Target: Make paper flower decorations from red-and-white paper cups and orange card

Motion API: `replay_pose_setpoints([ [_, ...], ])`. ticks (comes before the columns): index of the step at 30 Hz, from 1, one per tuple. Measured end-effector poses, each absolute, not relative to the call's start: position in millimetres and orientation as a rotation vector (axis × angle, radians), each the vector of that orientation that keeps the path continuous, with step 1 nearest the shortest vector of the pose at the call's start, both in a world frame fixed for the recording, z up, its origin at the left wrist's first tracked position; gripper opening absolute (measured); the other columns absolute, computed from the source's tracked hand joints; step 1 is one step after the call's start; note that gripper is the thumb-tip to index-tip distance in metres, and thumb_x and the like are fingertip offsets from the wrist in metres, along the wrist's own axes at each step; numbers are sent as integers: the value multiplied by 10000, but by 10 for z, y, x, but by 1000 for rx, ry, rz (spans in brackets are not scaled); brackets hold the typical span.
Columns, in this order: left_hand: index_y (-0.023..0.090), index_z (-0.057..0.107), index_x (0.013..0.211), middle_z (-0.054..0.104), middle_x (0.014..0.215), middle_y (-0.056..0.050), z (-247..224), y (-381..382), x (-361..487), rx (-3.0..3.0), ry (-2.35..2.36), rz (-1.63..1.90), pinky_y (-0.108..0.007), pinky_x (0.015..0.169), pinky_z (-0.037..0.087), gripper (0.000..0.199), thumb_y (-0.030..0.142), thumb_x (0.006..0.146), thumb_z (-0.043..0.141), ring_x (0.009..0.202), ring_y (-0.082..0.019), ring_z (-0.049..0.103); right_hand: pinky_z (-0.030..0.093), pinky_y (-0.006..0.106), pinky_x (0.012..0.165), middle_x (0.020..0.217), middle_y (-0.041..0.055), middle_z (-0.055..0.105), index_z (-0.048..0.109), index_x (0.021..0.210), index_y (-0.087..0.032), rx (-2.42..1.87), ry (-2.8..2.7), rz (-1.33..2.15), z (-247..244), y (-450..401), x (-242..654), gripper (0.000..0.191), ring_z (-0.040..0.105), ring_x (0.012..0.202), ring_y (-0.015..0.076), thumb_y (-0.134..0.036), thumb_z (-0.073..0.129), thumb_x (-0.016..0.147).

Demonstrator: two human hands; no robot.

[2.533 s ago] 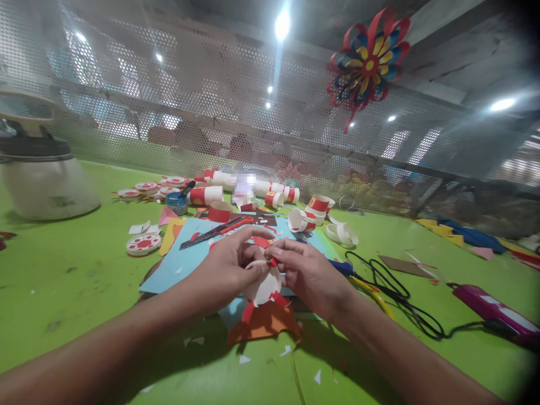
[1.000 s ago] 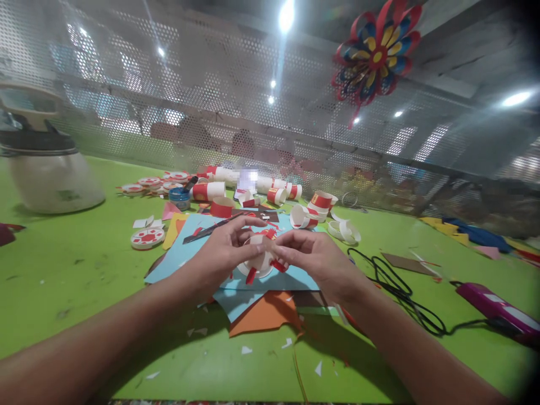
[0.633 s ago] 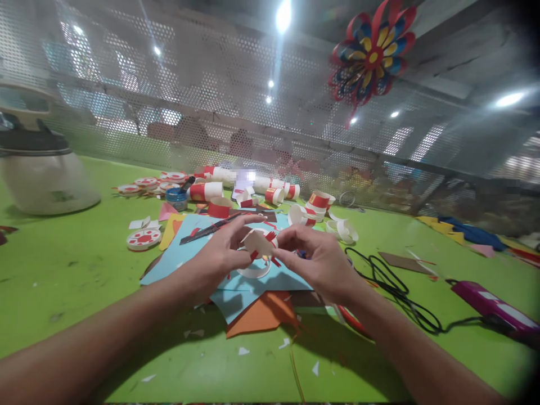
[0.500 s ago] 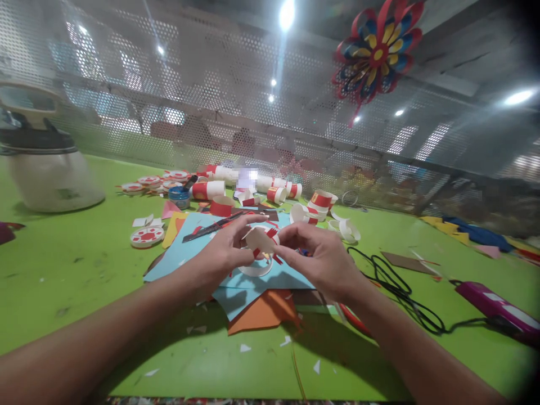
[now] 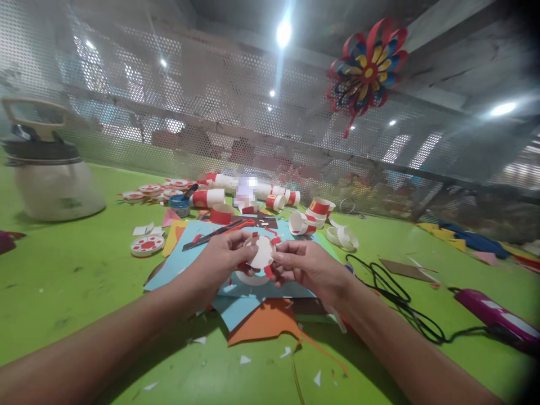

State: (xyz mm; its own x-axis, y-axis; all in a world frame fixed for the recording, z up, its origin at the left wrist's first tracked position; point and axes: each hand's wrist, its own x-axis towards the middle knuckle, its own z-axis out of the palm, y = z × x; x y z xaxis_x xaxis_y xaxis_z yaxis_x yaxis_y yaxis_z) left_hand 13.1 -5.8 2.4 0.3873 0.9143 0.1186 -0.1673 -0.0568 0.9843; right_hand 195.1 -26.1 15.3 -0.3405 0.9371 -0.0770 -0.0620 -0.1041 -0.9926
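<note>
In the centre of the frame, a flat white paper disc [image 5: 260, 251] with small red paper tabs [image 5: 268, 271] at its rim is resting between both hands. The left hand [image 5: 219, 261] is curling half closed, pinching the disc's left edge with the thumb on top; the right hand [image 5: 314, 267] is bending its fingers, gripping the right edge between thumb and fingertips. Beneath, a mostly hidden white round-edged piece [image 5: 253, 279] is lying over a light blue paper sheet [image 5: 169, 267]; whether it is joining the disc cannot be told.

The disc seems to be standing partway: tabs are already sitting around the rim, yet the visible face is showing no red shapes, unlike the white disc with red shapes [image 5: 147, 244] lying left of centre. The underside is staying hidden, so what is left remains unclear.
</note>
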Motion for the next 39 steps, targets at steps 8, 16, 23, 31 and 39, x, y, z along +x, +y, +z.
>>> replay_pose_setpoints([
  [8,141,588,758,551,638,18,13,-57,102,1397,815,952,-235,534,389,229,362,756,648,540,-98,477,463,286,646,795,54,661,677,820,-154,-1117,-1450,1179,229,-263,1968,150,601,715,144,-254,716,715],
  [16,118,632,724,536,608,12,7,-81,123,1502,780,768,-234,531,331,274,392,729,648,555,-105,442,479,306,678,778,44,651,665,778,-160,-1166,-1826,826,251,-362,1890,71,585,721,150,-223,654,747],
  [23,106,682,775,552,589,4,-17,-73,127,1598,778,717,-241,526,300,301,396,733,614,538,-110,426,445,286,598,692,37,622,669,712,-146,-1192,-1883,658,169,-352,1858,144,542,640,136,-259,618,785],
  [31,108,690,762,448,520,46,44,-102,146,1653,766,667,-234,483,250,242,325,749,582,476,-83,313,386,267,553,558,-5,578,607,597,-153,-1183,-1652,1101,183,-329,1887,201,503,543,108,-293,669,727],
  [39,120,678,762,440,529,50,27,-126,171,1741,800,695,-238,478,257,239,322,753,551,474,-88,310,329,233,515,527,-38,531,602,580,-149,-1114,-1315,1506,114,-285,1890,211,444,501,74,-262,773,626],
])
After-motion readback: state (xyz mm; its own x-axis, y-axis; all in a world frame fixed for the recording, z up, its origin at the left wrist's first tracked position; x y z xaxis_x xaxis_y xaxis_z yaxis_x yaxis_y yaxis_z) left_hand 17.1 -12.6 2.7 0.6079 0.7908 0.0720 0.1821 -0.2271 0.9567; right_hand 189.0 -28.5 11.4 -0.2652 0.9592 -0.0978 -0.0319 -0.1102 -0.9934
